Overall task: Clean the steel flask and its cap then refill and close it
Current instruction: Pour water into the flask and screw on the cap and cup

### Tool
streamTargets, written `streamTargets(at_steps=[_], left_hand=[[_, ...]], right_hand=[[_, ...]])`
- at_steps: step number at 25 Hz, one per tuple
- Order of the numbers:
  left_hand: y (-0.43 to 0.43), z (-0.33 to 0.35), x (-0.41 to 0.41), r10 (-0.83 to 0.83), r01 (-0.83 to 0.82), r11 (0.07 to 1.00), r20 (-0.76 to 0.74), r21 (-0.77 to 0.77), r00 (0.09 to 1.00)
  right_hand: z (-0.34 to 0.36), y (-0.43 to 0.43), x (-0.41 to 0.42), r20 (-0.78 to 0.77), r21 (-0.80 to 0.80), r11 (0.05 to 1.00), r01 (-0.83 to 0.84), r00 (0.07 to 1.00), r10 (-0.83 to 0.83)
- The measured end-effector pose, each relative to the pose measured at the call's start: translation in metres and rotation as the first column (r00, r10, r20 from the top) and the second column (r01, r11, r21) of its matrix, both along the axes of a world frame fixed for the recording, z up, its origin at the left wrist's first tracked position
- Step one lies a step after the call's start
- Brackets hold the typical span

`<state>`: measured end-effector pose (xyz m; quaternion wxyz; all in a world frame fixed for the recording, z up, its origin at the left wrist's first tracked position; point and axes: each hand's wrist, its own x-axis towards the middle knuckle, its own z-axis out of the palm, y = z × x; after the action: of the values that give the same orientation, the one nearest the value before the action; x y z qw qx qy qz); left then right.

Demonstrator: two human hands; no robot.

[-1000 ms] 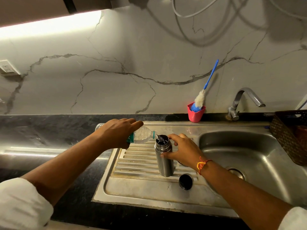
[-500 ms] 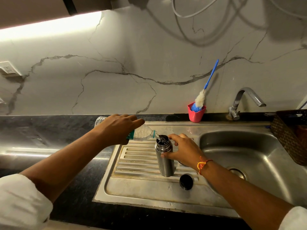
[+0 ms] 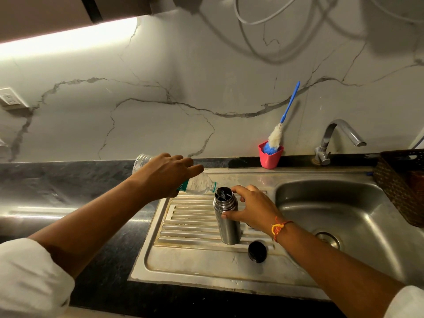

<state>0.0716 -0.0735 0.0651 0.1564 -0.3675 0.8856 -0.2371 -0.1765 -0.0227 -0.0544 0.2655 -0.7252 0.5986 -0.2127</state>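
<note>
Two hands work at an open steel flask [image 3: 227,216], which stands upright on the ribbed drainboard [image 3: 188,260] of a steel sink. The right hand [image 3: 254,207] grasps the flask, fingers and thumb curled round its upper body; an orange-and-yellow thread [image 3: 278,227] circles that wrist. The left hand [image 3: 167,175] grips a clear plastic bottle [image 3: 199,185], tilted to the left of the flask with its neck at the flask's mouth; whether neck and rim touch cannot be told. A black cap [image 3: 257,251] lies on the drainboard just in front of the flask and to its right, apart from it. To the flask's right is the basin [image 3: 332,203]. Behind the flask and to its right, a pink cup [image 3: 270,157] holds a blue-handled brush [image 3: 275,136]; a tap [image 3: 339,134] and a woven basket [image 3: 399,191] stand farther right.
</note>
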Motion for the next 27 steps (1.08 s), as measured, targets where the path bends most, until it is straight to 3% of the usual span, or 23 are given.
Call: streamTargets(at_steps=[14,27], left_hand=[[-0.002,0.01,-0.008,-0.099,0.105,0.991,0.067,-0.088,0.993],[0.004,0.011,-0.019,-0.104,0.138,0.982,0.243,-0.128,0.964]], right_hand=[[-0.001,0.0,0.0,0.011,0.0,1.0,0.008,1.0,-0.008],[0.002,0.001,0.002,-0.038,0.016,1.0,0.002,0.999,-0.002]])
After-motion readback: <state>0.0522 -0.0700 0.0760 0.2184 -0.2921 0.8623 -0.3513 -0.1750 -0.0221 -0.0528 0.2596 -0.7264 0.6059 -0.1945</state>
